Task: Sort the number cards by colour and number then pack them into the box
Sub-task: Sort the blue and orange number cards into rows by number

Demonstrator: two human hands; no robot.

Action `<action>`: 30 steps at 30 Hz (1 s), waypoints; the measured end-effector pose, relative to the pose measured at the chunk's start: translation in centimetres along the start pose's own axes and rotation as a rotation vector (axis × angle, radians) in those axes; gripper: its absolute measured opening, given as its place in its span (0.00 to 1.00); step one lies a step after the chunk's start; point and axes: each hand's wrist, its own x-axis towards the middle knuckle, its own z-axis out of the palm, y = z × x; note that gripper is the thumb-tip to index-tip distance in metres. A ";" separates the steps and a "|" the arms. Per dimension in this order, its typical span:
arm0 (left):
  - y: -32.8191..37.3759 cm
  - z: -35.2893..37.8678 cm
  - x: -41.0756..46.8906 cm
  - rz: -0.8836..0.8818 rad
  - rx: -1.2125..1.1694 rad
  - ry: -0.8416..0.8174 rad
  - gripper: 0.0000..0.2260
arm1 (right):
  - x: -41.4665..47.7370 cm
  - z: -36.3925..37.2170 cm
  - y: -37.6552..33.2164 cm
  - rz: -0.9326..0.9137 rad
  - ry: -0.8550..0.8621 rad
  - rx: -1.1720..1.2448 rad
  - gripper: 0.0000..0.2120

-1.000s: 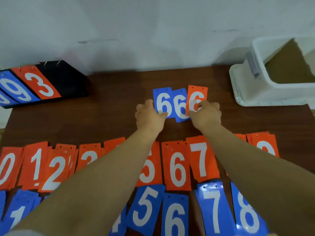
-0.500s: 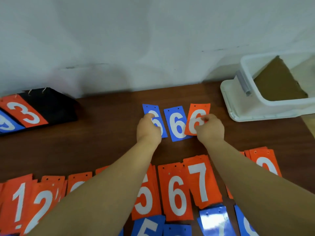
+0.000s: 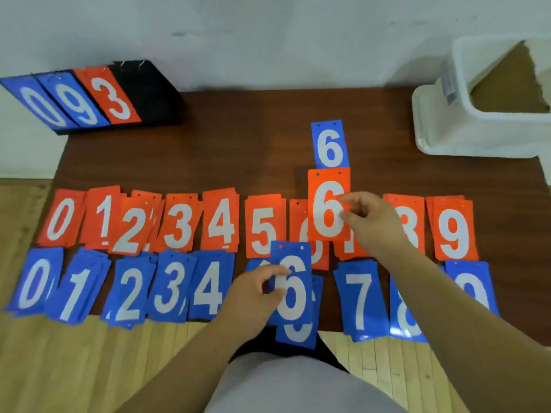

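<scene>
My left hand (image 3: 253, 290) pinches a blue 6 card (image 3: 293, 293) by its left edge, above the blue 6 pile in the front row. An orange 6 card (image 3: 328, 204) is gripped at its right edge by my right hand (image 3: 369, 222), over the orange 6 pile. One more blue 6 card (image 3: 330, 144) lies flat on the brown board (image 3: 238, 150) behind them. Orange piles 0 to 9 form a row, from the orange 0 (image 3: 61, 217) to the orange 9 (image 3: 453, 231). Blue piles form the row in front, starting at the blue 0 (image 3: 34, 281).
A white plastic box (image 3: 465, 114) with brown cardboard inside stands at the back right. A black scoreboard stand (image 3: 143, 93) at the back left shows blue 0, blue 9 and orange 3. Wooden floor lies around the board. My grey-clad lap fills the bottom centre.
Both hands have pulled back from the three 6 cards at the rear, the left carrying a blue 6 and the right an orange 6 toward their rows. One blue 6 stayed behind.
</scene>
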 end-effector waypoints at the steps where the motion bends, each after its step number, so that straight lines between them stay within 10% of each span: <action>1: -1.0 0.7 -0.7 -0.015 0.033 -0.012 0.16 | -0.5 0.7 0.3 -0.022 -0.040 -0.026 0.11; 18: -6.6 5.2 0.1 0.199 0.815 0.044 0.18 | -0.4 6.8 3.3 -0.097 -0.074 -0.753 0.20; 30: 0.3 -1.6 5.2 0.197 0.389 0.254 0.23 | -1.3 2.1 -1.2 -0.004 0.059 -0.444 0.22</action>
